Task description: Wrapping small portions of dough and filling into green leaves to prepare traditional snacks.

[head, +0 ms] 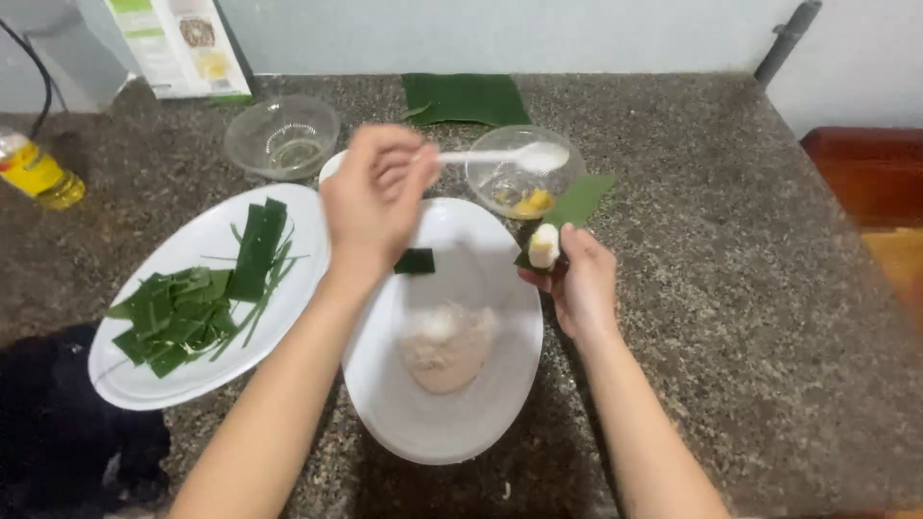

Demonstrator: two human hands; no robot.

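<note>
Left hand (370,197) raised at upper centre of frame, fingers pinched shut on handle of white plastic spoon (510,155); spoon bowl reaching right, over rim of small glass bowl (524,173) with yellow filling inside. Right hand (582,279) right of centre, fingers closed around strip of green leaf (577,204) with a small white-and-yellow lump (544,246) sitting on it, just above the fingertips. Hands apart, spoon tip not touching lump.

Below the hands, centre frame: white oval plate (452,423) holding pale pinkish dough mound (445,346), plus one small dark green leaf square (414,260) near plate's upper part, partly beside left wrist. Left of frame: second white plate (207,240) with pile of cut green leaf pieces (192,308) and thin strips. Upper left: empty-looking glass bowl (282,136). Top centre: folded leaf sheet (464,98) flat on counter. Far left edge: bottle of yellow oil (37,171) lying tilted. Upper left corner: carton (178,43) leaning at wall. All on speckled dark stone counter (731,288). Dark shape at lower left corner, cannot tell what.
</note>
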